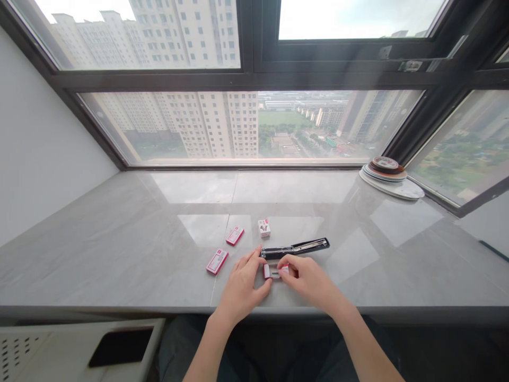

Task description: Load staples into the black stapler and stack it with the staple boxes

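Observation:
A small red-and-white box [267, 271], partly slid open, lies between my hands near the counter's front edge. My left hand [243, 286] is at its left end, thumb and fingers spread around that side. Thumb and fingers of my right hand [306, 277] pinch together at the box's right end; what they grip there is mostly hidden. Just behind the hands, an opened black stapler [296, 249] lies flat, its metal rail showing. To the left rest two closed red-and-white boxes, one nearer [217, 261] and one farther [235, 235]. A small white box [264, 228] stands behind the stapler.
The grey stone counter [119, 239] runs under a dark-framed window. A stack of round plates or mats [387, 172] sits at the back right corner. Below the counter at the left is a pale surface [59, 355] with a dark phone-like object [120, 347] on it.

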Demonstrator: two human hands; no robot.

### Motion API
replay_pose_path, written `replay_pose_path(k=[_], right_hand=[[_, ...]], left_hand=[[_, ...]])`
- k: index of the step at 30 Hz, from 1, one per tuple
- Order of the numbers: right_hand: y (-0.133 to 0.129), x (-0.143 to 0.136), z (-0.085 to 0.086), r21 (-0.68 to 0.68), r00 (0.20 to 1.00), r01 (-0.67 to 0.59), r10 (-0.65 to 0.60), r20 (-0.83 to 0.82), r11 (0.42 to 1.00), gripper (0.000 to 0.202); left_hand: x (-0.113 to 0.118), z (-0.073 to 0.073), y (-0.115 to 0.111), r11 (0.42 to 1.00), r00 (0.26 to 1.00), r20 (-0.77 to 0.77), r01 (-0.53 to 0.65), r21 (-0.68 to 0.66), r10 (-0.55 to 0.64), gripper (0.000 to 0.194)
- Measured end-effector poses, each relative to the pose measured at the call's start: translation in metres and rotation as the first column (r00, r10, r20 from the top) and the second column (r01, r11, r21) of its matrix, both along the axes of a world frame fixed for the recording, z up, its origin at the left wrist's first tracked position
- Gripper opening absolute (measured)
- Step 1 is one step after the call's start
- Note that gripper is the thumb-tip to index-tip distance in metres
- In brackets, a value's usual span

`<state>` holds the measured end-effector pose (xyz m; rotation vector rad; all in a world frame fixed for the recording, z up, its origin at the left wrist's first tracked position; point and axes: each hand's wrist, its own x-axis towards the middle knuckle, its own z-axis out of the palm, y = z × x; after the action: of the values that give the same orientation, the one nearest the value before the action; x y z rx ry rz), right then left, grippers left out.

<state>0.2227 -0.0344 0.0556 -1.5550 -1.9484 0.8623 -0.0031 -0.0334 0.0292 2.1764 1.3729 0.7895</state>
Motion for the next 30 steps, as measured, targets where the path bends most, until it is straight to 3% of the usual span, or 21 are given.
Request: replay_pose_path(k=[3, 5, 10, 13, 17, 19, 21, 25, 30], right_hand=[[-0.007, 0.025, -0.008, -0.026, 0.978, 0.209, -0.208, 0.017, 0.978, 0.026], [-0.010, 0.037, -0.014, -0.063, 0.965, 0.262, -0.259, 0.052, 0.963, 0.030], [-0.010, 0.025, -0.024, -0.078, 0.989, 0.142, -0.145, -0.034, 0.987, 0.033], [-0.009, 0.018, -0.030, -0.106, 0.978, 0.163, -0.175, -0.113, 0.981, 0.034], [-0.007, 0.050, -0.034, -0.279, 0.934, 0.246, -0.304, -0.189, 0.928, 0.041], [-0.003, 0.073, -0.030, -0.364, 0.875, 0.281, -0.393, -0.282, 0.888, 0.052], [0.005, 0.090, -0.022, -0.392, 0.809, 0.259, -0.420, -0.411, 0.883, 0.067], [0.035, 0.087, -0.003, -0.263, 0.804, 0.087, -0.224, -0.550, 0.961, 0.063], [0.069, 0.048, 0.007, -0.065, 0.914, -0.008, -0.019, -0.405, 0.998, 0.044]], left_hand=[[-0.001, 0.002, -0.002, 0.994, 0.995, 0.036, -0.099, 0.041, 0.097, 0.019], [0.001, 0.001, -0.003, 0.979, 0.981, 0.013, -0.193, 0.062, 0.192, 0.012], [0.019, -0.006, -0.003, 0.971, 0.970, -0.098, -0.212, 0.113, 0.223, 0.026], [0.028, -0.007, -0.004, 0.964, 0.966, -0.087, -0.232, 0.128, 0.244, 0.028], [0.034, -0.005, -0.006, 0.963, 0.968, -0.042, -0.240, 0.120, 0.246, 0.026], [0.037, -0.005, -0.006, 0.968, 0.973, -0.057, -0.214, 0.130, 0.223, 0.028], [0.039, -0.005, -0.005, 0.971, 0.974, -0.087, -0.194, 0.136, 0.207, 0.033], [0.041, -0.006, -0.002, 0.974, 0.973, -0.107, -0.190, 0.127, 0.204, 0.033], [0.041, -0.005, -0.002, 0.972, 0.971, -0.119, -0.189, 0.140, 0.206, 0.031]])
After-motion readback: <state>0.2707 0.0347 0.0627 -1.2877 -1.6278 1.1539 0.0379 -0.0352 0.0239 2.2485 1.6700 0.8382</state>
